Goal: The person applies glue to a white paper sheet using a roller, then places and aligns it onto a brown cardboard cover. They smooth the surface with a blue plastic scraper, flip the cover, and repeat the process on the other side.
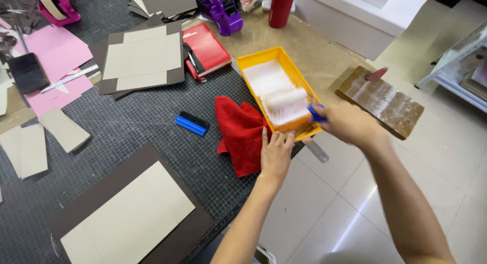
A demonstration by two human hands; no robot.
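Evidently glue-white roller (yellow tray).

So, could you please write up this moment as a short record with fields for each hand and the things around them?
Left hand: left hand rests flat on the red cloth, fingertips at the near end of the yellow tray.
Right hand: right hand grips the blue handle of the white roller, which lies in the tray.
Nearby: blue squeegee, red notebook, cutting mat.
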